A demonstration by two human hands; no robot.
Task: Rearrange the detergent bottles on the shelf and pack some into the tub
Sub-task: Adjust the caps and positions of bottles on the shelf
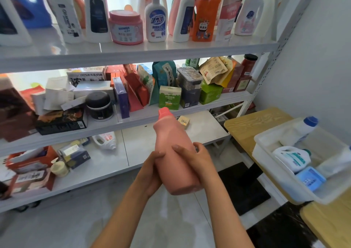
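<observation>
A salmon-pink detergent bottle (171, 153) with a pink cap is tilted in mid-air in front of the shelves. My left hand (152, 171) grips its lower left side and my right hand (197, 158) wraps round its right side. The white tub (288, 183) stands on a wooden table at the right and holds several white and blue detergent bottles, one being a white bottle with a green label (292, 157). Several more detergent bottles line the top shelf (152, 48), among them an orange one (204, 18) and a white pump bottle (156, 19).
The middle shelf (152, 113) is crowded with boxes, bags and a black jar (99, 105). The low shelf (114, 164) carries a lying white bottle (105, 139) and boxes at the left. The wooden table (252, 122) and a wall close the right side.
</observation>
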